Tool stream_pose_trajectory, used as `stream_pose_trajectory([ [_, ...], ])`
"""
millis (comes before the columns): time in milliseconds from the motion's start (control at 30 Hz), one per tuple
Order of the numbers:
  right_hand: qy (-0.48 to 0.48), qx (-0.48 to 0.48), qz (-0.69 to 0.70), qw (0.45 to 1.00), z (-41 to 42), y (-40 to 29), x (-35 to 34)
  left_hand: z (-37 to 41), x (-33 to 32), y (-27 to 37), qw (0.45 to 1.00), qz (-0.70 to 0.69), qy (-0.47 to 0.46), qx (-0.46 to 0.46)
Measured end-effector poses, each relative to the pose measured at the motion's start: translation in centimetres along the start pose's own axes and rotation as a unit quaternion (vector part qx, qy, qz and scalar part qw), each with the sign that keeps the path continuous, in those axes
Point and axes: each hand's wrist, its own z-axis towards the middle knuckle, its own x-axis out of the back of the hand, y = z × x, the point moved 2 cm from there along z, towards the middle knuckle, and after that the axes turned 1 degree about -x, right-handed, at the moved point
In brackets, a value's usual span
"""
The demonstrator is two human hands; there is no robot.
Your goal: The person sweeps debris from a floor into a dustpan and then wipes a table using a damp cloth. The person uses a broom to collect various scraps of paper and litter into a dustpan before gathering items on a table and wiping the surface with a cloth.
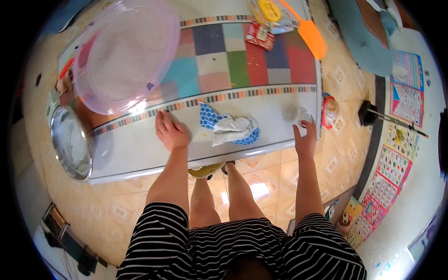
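My left hand [171, 131] lies on the patterned tablecloth [133, 150] near the table's front edge, its fingers together and nothing seen in it. To its right is a crumpled white and blue patterned cloth [232, 127]. At the table's right end my right hand [305, 134] has thumb and fingers around the near rim of a small clear, glass-like vessel [301, 114]; whether it grips the vessel firmly is hard to tell. A large translucent pinkish plastic basin [127, 52] stands at the back left, with whitish contents.
A metal bowl [71, 143] with pale contents sits at the left end. At the back right lie a red packet [260, 36], a yellow-lidded item [269, 10] and an orange plastic spatula or swatter [312, 38]. A red-rimmed container [329, 111] is beyond the right edge.
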Motion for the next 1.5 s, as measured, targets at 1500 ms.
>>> stream_pose_trajectory([
  [1500, 0.125, -0.137, -0.105, 0.977, 35.9, -14.2, -9.6, 0.6, -0.4, -0.5, 0.999, -0.034, -0.014, 0.004],
])
